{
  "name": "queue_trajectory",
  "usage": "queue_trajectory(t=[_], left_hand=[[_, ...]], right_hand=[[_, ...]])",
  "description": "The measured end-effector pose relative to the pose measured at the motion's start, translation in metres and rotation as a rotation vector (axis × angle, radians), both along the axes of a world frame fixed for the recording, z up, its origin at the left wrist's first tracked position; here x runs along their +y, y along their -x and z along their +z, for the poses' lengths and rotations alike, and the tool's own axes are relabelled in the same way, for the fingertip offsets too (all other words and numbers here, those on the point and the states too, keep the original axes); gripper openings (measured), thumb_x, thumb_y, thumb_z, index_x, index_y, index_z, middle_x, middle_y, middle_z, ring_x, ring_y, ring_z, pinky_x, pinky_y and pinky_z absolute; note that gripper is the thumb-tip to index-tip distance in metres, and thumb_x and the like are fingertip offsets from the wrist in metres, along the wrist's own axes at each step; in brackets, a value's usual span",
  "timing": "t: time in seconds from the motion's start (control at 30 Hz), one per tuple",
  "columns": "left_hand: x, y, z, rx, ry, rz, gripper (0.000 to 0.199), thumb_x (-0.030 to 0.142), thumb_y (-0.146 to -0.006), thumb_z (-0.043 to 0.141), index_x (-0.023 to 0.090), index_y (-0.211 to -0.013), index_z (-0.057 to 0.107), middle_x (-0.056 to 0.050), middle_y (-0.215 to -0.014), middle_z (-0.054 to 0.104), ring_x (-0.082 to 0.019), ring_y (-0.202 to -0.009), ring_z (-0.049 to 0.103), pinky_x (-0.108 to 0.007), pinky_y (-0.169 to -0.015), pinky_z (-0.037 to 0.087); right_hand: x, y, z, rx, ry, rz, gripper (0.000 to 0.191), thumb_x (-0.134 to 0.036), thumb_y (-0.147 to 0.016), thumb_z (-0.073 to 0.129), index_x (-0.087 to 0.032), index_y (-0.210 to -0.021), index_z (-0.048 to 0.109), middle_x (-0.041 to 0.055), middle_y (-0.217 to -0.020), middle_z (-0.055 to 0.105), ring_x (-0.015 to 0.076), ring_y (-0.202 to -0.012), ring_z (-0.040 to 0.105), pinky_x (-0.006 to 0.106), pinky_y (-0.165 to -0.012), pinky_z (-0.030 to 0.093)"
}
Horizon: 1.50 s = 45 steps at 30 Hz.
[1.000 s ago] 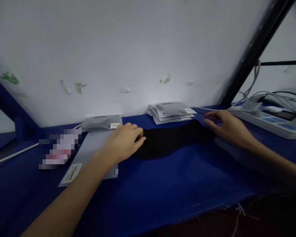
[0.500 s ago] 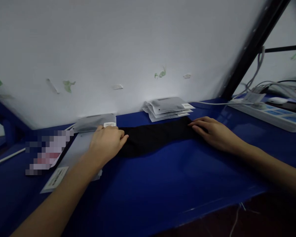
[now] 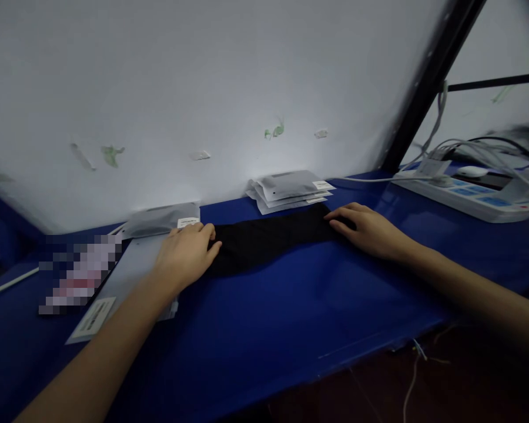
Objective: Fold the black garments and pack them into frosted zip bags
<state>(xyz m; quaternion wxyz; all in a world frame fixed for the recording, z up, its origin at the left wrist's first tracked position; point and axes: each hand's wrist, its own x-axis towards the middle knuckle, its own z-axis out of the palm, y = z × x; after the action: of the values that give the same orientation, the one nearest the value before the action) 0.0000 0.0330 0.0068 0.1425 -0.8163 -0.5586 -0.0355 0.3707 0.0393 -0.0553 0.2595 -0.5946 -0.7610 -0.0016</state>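
A long piece of black cloth [image 3: 268, 239] lies flattened across the table, running from left to slightly upper right. My left hand [image 3: 187, 251] is closed at its left end, fingers bent and the thumb along the near side; that end is partly hidden under the hand. At the far right corner, my right hand [image 3: 365, 230] pinches the edge between thumb and fingertips. Under and beside my left wrist is a flat grey plastic bag [image 3: 134, 267] with a white label. Just behind my left hand sits a filled grey bag [image 3: 158, 220].
A stack of labelled grey bags [image 3: 286, 191] stands by the white wall. At the right, a white power strip [image 3: 461, 197] carries tangled cables. A blurred-out flat object [image 3: 81, 273] lies at the left. The blue table's [image 3: 264, 329] front edge slants across below.
The view has shifted slightly to the right, so everything sits a little further left. Both hands stay at the cloth's ends, and the cloth's shape is nearly the same.
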Motion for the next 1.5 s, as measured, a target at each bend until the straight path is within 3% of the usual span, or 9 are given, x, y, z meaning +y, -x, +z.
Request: queue_trajectory(t=[0.2, 0.4, 0.6, 0.8, 1.13, 1.37, 1.5], left_hand=[[0.000, -0.001, 0.000, -0.088, 0.003, 0.028, 0.025, 0.039, -0.092, 0.045, 0.019, -0.102, 0.055, -0.010, -0.093, 0.069, -0.029, -0.082, 0.065, -0.041, -0.075, 0.045], [0.005, 0.006, 0.001, -0.303, -0.078, 0.038, 0.022, 0.030, -0.092, 0.044, 0.021, -0.107, 0.058, -0.010, -0.105, 0.067, -0.028, -0.094, 0.063, -0.041, -0.078, 0.049], [0.013, 0.016, -0.002, -0.348, -0.020, -0.003, 0.021, 0.025, -0.089, 0.046, 0.020, -0.096, 0.065, -0.008, -0.098, 0.070, -0.024, -0.089, 0.064, -0.038, -0.077, 0.049], [0.016, 0.020, -0.004, -0.293, 0.068, 0.000, 0.020, 0.029, -0.086, 0.053, 0.021, -0.094, 0.070, -0.005, -0.090, 0.072, -0.023, -0.086, 0.065, -0.035, -0.075, 0.049], [0.019, 0.021, -0.005, -0.313, 0.032, -0.005, 0.024, 0.025, -0.086, 0.051, 0.021, -0.101, 0.070, -0.005, -0.090, 0.072, -0.023, -0.084, 0.064, -0.035, -0.075, 0.048], [0.021, 0.023, -0.002, -0.400, -0.126, 0.003, 0.017, 0.022, -0.081, 0.051, 0.021, -0.087, 0.067, -0.003, -0.078, 0.067, -0.022, -0.082, 0.062, -0.034, -0.075, 0.046], [0.023, 0.025, -0.006, -0.443, -0.093, -0.007, 0.015, 0.023, -0.083, 0.052, 0.021, -0.085, 0.066, -0.003, -0.084, 0.068, -0.021, -0.080, 0.061, -0.033, -0.073, 0.046]], right_hand=[[-0.002, 0.002, 0.001, 0.003, 0.012, -0.003, 0.035, -0.041, -0.093, 0.045, -0.022, -0.112, 0.067, 0.0097, -0.112, 0.063, 0.0252, -0.108, 0.060, 0.041, -0.100, 0.044], [-0.003, 0.001, 0.002, 0.042, -0.047, -0.031, 0.036, -0.038, -0.095, 0.041, -0.021, -0.116, 0.065, 0.0110, -0.115, 0.061, 0.0228, -0.102, 0.062, 0.038, -0.097, 0.046], [0.031, 0.008, 0.012, 0.057, -0.070, -0.082, 0.039, -0.036, -0.095, 0.041, -0.015, -0.123, 0.060, 0.0154, -0.117, 0.065, 0.0252, -0.101, 0.063, 0.039, -0.091, 0.048], [0.058, 0.015, 0.019, 0.010, 0.078, -0.027, 0.033, -0.038, -0.092, 0.045, -0.018, -0.102, 0.069, 0.0095, -0.102, 0.073, 0.0246, -0.094, 0.067, 0.034, -0.083, 0.048], [0.055, -0.005, 0.015, 0.082, 0.039, -0.093, 0.029, -0.044, -0.086, 0.052, -0.022, -0.088, 0.070, 0.0065, -0.090, 0.073, 0.0235, -0.083, 0.066, 0.034, -0.075, 0.047], [0.056, -0.005, 0.013, 0.086, -0.006, -0.118, 0.023, -0.042, -0.084, 0.056, -0.023, -0.085, 0.070, 0.0042, -0.082, 0.073, 0.0222, -0.077, 0.066, 0.030, -0.068, 0.047], [0.052, -0.004, 0.011, 0.117, 0.004, -0.089, 0.021, -0.039, -0.086, 0.055, -0.023, -0.086, 0.069, 0.0037, -0.085, 0.073, 0.0216, -0.078, 0.066, 0.030, -0.069, 0.046]])
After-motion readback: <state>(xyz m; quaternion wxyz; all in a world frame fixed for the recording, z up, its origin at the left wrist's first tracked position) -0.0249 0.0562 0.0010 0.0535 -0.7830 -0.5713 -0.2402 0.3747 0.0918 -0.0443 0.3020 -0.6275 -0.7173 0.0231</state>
